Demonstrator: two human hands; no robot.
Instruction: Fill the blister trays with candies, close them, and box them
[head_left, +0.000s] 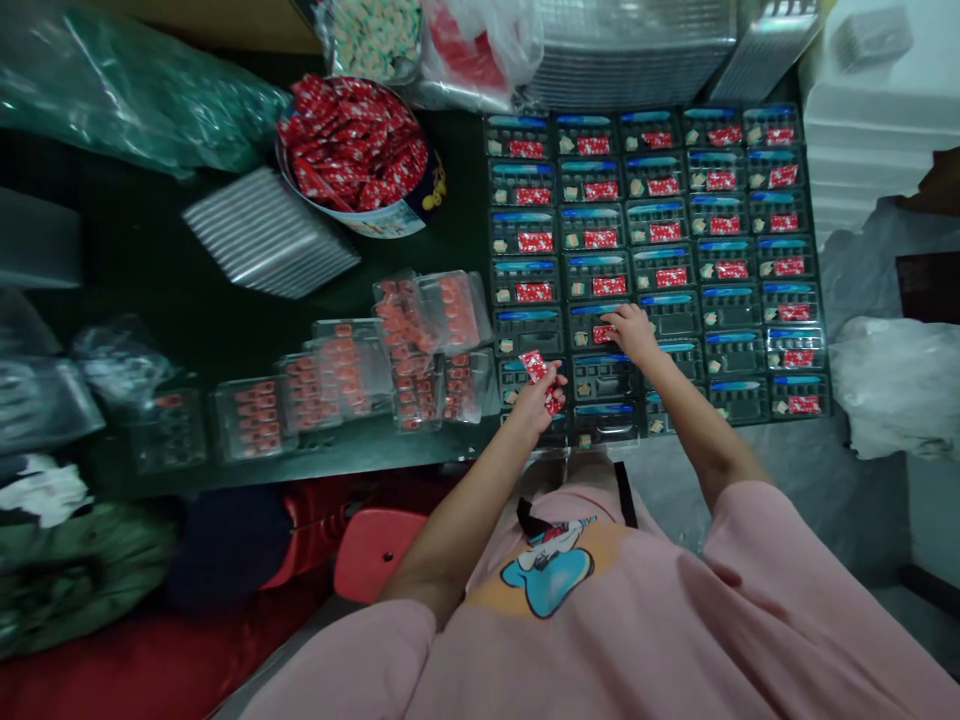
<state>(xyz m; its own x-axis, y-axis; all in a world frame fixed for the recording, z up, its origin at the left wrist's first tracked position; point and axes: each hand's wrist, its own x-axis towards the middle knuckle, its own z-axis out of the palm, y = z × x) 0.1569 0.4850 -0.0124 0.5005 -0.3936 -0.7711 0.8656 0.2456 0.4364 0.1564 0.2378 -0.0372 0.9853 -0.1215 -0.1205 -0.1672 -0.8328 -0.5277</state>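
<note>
Several small red-and-white printed packets are gripped in my left hand, its fingers closed over the front-row trays at the left. My right hand has its fingertips on another red packet, which lies in a clear plastic tray in the middle of the layout. Around both hands are rows of such trays, each with a blue pen-like stick along the top and a small pale piece at the lower left. Many of them also hold a red packet.
A round tub heaped with red packets stands at the back left. Nearby are stacked clear trays and clear packs of orange-red pieces. A bag of pale green pieces sits at the back. A red chair is below the table edge.
</note>
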